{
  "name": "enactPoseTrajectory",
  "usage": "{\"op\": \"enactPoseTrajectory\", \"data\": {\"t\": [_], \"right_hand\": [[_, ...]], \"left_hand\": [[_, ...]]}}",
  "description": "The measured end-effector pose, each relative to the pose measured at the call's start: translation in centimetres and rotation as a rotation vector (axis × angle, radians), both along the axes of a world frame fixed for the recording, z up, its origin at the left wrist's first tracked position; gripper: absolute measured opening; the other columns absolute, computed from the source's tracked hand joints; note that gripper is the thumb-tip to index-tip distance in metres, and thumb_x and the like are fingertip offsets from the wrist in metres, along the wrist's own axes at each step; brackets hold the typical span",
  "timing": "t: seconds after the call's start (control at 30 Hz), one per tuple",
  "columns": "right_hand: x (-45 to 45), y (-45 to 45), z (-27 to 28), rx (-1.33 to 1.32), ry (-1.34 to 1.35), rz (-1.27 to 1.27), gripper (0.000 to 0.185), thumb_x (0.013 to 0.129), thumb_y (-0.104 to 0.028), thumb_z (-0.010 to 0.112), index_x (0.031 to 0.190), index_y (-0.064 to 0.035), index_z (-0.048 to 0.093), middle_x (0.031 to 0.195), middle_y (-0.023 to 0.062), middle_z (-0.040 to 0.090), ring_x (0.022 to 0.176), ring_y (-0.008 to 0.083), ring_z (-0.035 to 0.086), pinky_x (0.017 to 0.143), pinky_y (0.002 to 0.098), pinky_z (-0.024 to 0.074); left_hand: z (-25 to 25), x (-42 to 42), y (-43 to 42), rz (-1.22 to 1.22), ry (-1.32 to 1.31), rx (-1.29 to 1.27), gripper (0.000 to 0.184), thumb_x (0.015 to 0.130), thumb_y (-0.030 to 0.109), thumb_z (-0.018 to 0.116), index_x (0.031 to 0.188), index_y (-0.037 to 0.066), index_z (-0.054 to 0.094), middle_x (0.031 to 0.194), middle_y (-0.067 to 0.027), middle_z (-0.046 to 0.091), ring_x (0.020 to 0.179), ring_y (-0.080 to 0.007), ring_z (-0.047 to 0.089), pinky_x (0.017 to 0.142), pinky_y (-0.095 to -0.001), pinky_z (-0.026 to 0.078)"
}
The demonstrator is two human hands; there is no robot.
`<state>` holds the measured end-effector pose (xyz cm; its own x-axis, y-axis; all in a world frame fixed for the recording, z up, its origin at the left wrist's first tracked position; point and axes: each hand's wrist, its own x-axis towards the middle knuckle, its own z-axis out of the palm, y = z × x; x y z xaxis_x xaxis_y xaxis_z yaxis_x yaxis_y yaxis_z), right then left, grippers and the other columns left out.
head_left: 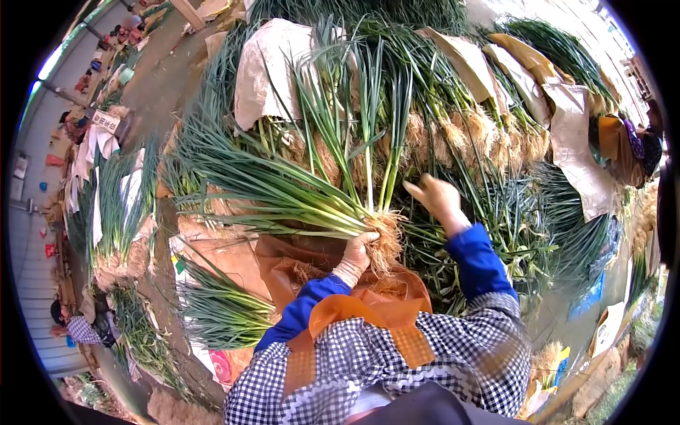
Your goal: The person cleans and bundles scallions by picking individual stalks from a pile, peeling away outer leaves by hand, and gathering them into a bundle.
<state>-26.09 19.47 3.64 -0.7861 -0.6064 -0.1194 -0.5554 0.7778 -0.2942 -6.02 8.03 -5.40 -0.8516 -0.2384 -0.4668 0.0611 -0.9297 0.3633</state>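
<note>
Head view has the left hand [354,256] near the middle of the frame, fingers wrapped around the root end of a bunch of green onions [301,198], so yeah, it's clamped on that. The bunch sits dead center, with pale shaggy roots [384,241] at its right end and the leaves fanning out to the left and up. Right hand [438,200] is just right of the bunch, fingers half curled and pointing left; can't tell if they're pinching anything. Both arms have blue sleeves [482,262], and a brown apron [273,258] is spread under the roots. Loose greens [506,227] lie right of the right hand, while 1 smaller bundle [230,308] is at lower left. Up top there's a big row of onions [489,134], partly draped with a whitish cloth [273,67]. Another person [88,329] in a checked top is at far lower left.
</note>
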Motion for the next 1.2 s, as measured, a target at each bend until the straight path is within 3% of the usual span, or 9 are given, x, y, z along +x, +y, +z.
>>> {"op": "enactPoseTrajectory", "data": {"t": [0.17,0.37,0.53,0.63,0.7,0.83,0.9,1.03,1.2], "right_hand": [[-1.6,-8.7,-2.3,0.016,0.098,0.207,0.041,0.086,-0.047,0.050,0.078,-0.0081,0.060,0.059,0.0089,0.060,0.051,0.0227,0.060,0.051,0.0324,0.0498],[8.4,2.9,1.1,-0.374,-1.176,0.469,0.032,0.090,-0.034,0.053,0.078,-0.0061,0.061,0.061,0.0019,0.053,0.061,0.0091,0.052,0.051,0.0263,0.0448],[5.4,11.9,0.6,-0.100,-1.106,0.089,0.038,0.088,-0.041,0.055,0.085,-0.0046,0.065,0.065,0.0012,0.054,0.064,0.0087,0.053,0.055,0.0249,0.0436],[2.6,8.6,-1.6,-0.205,-0.212,0.117,0.033,0.092,-0.035,0.050,0.094,-0.0043,0.063,0.072,0.0033,0.060,0.068,0.0092,0.055,0.061,0.0247,0.0443],[2.3,2.5,-1.9,-0.780,-0.909,-0.100,0.031,0.092,-0.034,0.049,0.098,-0.0060,0.061,0.071,0.0028,0.059,0.065,0.0098,0.053,0.062,0.0238,0.0436],[1.0,-5.4,-4.1,-1.044,-1.307,-0.190,0.027,0.092,-0.032,0.050,0.100,-0.0082,0.060,0.071,-0.0015,0.056,0.062,0.0082,0.049,0.060,0.0220,0.0415],[0.7,-6.9,-6.8,-1.042,-1.165,-0.148,0.034,0.091,-0.039,0.049,0.106,-0.0092,0.060,0.085,-0.0024,0.059,0.072,0.0073,0.052,0.064,0.0217,0.0428],[4.3,-10.4,-6.7,-1.641,-1.579,-0.514,0.040,0.091,-0.043,0.047,0.109,-0.0085,0.057,0.091,0.0002,0.060,0.074,0.0100,0.056,0.067,0.0249,0.0465],[6.7,-5.6,-8.3,-1.161,-1.477,-0.083,0.028,0.087,-0.031,0.053,0.099,-0.0058,0.058,0.083,0.0032,0.062,0.069,0.0200,0.060,0.065,0.0277,0.0509]], "left_hand": [[-2.1,0.1,0.0,0.060,-0.077,-0.251,0.025,0.074,-0.003,0.054,0.098,0.001,0.061,0.093,-0.0080,0.062,0.086,-0.0208,0.060,0.082,-0.0326,0.049],[0.4,-0.1,-0.4,0.106,-0.057,0.032,0.015,0.076,0.003,0.055,0.089,-0.002,0.062,0.087,-0.0094,0.064,0.080,-0.0220,0.061,0.080,-0.0337,0.050],[1.6,0.3,-0.8,0.089,-0.081,0.053,0.015,0.073,0.003,0.054,0.086,-0.002,0.061,0.082,-0.0095,0.065,0.076,-0.0217,0.062,0.077,-0.0340,0.052],[0.2,0.3,-1.0,0.090,-0.113,0.048,0.016,0.073,0.004,0.054,0.086,-0.002,0.061,0.082,-0.0090,0.065,0.077,-0.0216,0.062,0.077,-0.0343,0.051],[-1.0,0.5,-1.4,0.016,-0.056,0.091,0.021,0.073,0.004,0.053,0.092,-0.002,0.061,0.087,-0.0104,0.064,0.084,-0.0233,0.062,0.081,-0.0363,0.052],[0.6,0.8,-1.5,0.014,-0.061,-0.002,0.023,0.073,0.005,0.054,0.094,-0.002,0.060,0.088,-0.0110,0.064,0.082,-0.0251,0.063,0.078,-0.0385,0.052],[0.0,1.2,-1.6,0.016,-0.043,0.059,0.022,0.074,0.005,0.054,0.093,-0.003,0.060,0.088,-0.0122,0.064,0.081,-0.0253,0.063,0.077,-0.0400,0.053],[-1.0,1.3,-1.8,-0.001,-0.010,0.118,0.022,0.075,0.003,0.054,0.095,-0.005,0.060,0.090,-0.0149,0.064,0.081,-0.0260,0.063,0.080,-0.0406,0.052],[-1.4,1.3,-1.7,0.096,-0.024,0.080,0.024,0.073,0.002,0.053,0.095,-0.004,0.059,0.093,-0.0144,0.064,0.083,-0.0262,0.062,0.082,-0.0401,0.051]]}}
